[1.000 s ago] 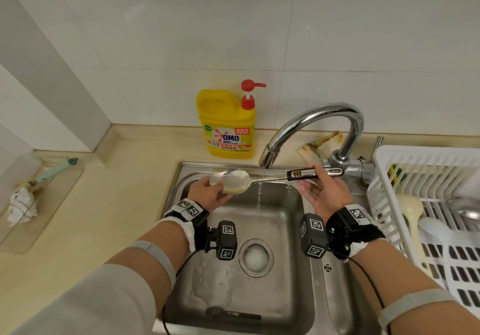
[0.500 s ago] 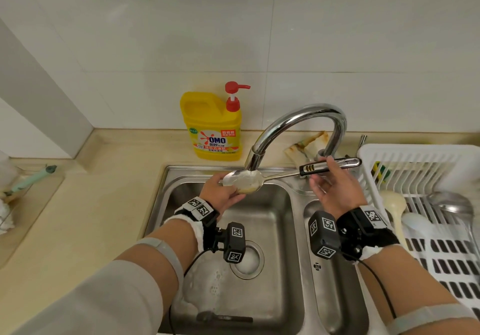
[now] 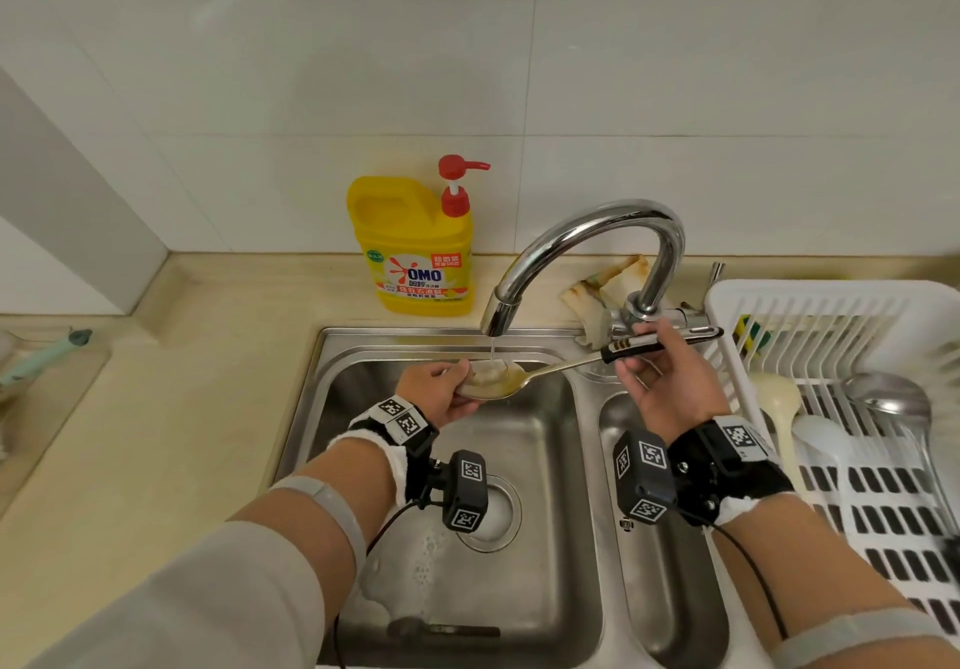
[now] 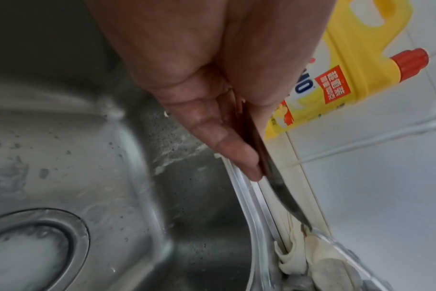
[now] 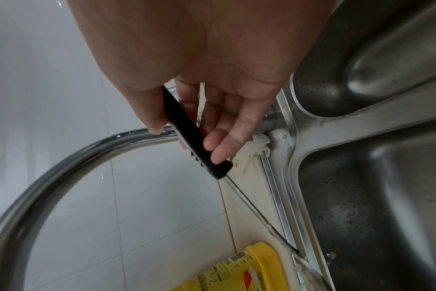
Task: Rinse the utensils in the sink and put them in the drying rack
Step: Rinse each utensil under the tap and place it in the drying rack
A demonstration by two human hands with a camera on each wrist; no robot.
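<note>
A large steel spoon (image 3: 496, 380) with a black handle is held level over the left sink basin (image 3: 540, 460), its bowl under the thin stream from the faucet (image 3: 587, 237). My left hand (image 3: 441, 393) cups the spoon bowl, thumb on top and fingers beneath; in the left wrist view the spoon (image 4: 266, 157) shows edge-on against my fingers (image 4: 227, 145). My right hand (image 3: 660, 367) pinches the black handle (image 5: 194, 141) between thumb and fingers. Another dark-handled utensil (image 3: 441, 629) lies on the basin floor near the front. The white drying rack (image 3: 810, 315) stands at the right.
A yellow dish soap bottle (image 3: 415, 253) with a red pump stands behind the sink. A crumpled cloth (image 3: 608, 284) lies by the faucet base. The rack holds a cream ladle (image 3: 779, 408), a white spoon (image 3: 821, 440) and a steel ladle (image 3: 888, 398). Suds sit near the drain (image 3: 493, 512).
Both hands have carried the spoon slightly right and lower, so its bowl now sits directly under the running stream. The grips are unchanged.
</note>
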